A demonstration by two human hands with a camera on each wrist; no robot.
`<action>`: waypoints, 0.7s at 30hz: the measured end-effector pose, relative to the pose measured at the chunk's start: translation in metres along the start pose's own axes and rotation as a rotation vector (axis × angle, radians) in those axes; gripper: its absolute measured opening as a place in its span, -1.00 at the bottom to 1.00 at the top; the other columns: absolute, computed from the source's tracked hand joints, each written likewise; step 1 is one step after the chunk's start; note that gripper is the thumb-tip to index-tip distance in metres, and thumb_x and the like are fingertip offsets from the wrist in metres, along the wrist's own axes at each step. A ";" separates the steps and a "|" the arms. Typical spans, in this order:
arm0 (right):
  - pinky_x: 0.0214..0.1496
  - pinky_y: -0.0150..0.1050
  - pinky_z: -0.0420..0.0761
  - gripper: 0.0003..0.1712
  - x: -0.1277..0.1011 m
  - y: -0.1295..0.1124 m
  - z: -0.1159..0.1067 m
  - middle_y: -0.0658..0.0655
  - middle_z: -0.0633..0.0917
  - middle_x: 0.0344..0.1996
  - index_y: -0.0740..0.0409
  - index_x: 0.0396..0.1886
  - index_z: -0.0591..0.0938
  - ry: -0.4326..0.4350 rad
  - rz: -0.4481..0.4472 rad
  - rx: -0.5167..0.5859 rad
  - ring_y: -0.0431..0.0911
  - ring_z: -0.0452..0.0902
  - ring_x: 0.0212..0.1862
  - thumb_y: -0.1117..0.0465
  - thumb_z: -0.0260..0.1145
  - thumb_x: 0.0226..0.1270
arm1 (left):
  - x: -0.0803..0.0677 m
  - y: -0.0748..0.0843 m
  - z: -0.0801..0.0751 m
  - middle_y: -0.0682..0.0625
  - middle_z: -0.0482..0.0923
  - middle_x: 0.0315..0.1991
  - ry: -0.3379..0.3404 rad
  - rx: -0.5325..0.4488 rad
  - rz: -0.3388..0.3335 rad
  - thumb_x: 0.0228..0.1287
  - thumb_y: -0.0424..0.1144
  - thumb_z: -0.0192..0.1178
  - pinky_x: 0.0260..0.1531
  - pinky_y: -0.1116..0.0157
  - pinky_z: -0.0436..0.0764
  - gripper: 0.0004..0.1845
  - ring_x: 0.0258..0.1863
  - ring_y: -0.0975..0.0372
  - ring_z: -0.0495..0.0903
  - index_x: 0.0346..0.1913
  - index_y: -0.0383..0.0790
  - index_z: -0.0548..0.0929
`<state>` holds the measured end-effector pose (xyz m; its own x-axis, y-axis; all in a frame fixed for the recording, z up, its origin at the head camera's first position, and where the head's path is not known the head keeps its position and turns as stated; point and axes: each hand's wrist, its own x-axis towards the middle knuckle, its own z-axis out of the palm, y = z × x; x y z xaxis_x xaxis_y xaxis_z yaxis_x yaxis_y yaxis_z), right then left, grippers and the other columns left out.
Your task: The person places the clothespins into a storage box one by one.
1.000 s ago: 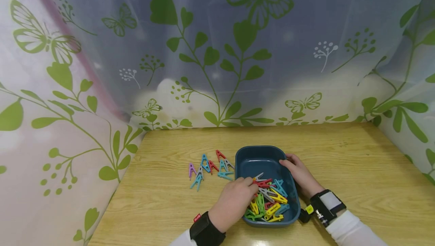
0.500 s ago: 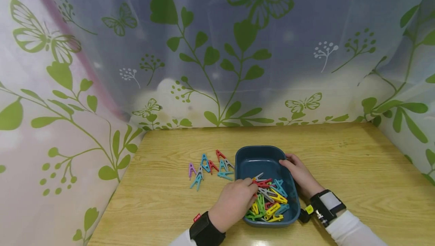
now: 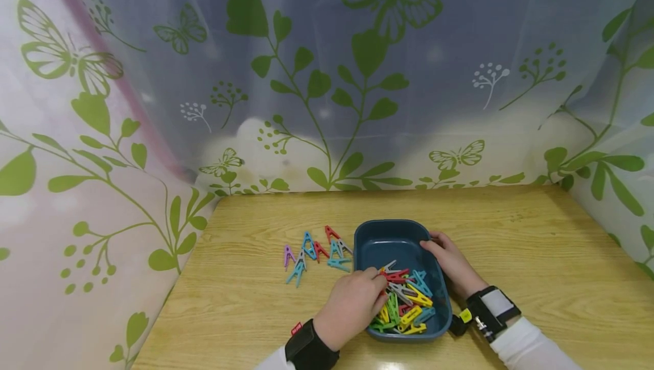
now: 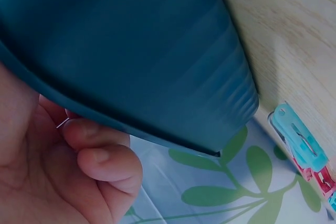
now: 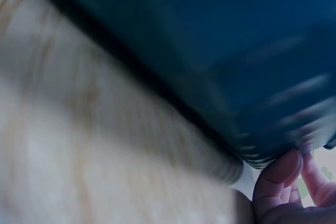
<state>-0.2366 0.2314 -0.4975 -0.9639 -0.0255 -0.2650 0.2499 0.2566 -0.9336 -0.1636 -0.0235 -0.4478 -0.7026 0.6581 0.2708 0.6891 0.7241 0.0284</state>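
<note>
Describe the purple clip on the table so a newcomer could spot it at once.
Start at the dark blue tray on the wooden table. Left of it lies a loose cluster of clips. The purple clip is the leftmost there, the only purple one.

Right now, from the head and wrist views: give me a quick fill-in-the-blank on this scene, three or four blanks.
1. The pile of coloured clips lies inside the dark ____ tub.
2. The right hand grips the tub's ____-hand rim.
3. The left hand reaches over the rim into the ____.
4. The loose clips lie on the table, to the ____ of the tub.

Missing words: blue; right; tub; left
</note>
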 end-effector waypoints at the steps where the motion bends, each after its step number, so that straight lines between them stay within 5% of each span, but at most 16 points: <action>1: 0.22 -0.13 0.48 -0.22 0.000 0.000 0.000 0.36 0.31 0.42 0.26 0.53 0.15 -0.001 0.001 -0.001 0.17 0.39 0.29 -0.16 0.08 0.62 | 0.000 0.000 0.000 0.15 0.51 -0.39 -0.001 0.001 -0.004 0.40 -0.06 0.36 -0.50 0.46 0.45 -0.87 -0.52 0.38 0.48 -0.23 -0.03 0.71; 21: 0.31 0.00 0.43 -0.21 0.003 0.003 0.000 0.38 0.27 0.45 0.27 0.56 0.11 -0.005 0.004 0.008 0.21 0.35 0.33 -0.13 0.08 0.63 | 0.000 0.002 0.001 0.14 0.50 -0.43 0.023 -0.009 -0.040 0.43 -0.04 0.32 -0.56 0.46 0.39 -0.82 -0.58 0.39 0.39 -0.25 -0.05 0.72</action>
<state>-0.2390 0.2322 -0.5014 -0.9626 -0.0291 -0.2695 0.2541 0.2493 -0.9345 -0.1625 -0.0223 -0.4493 -0.7253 0.6237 0.2913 0.6622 0.7478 0.0478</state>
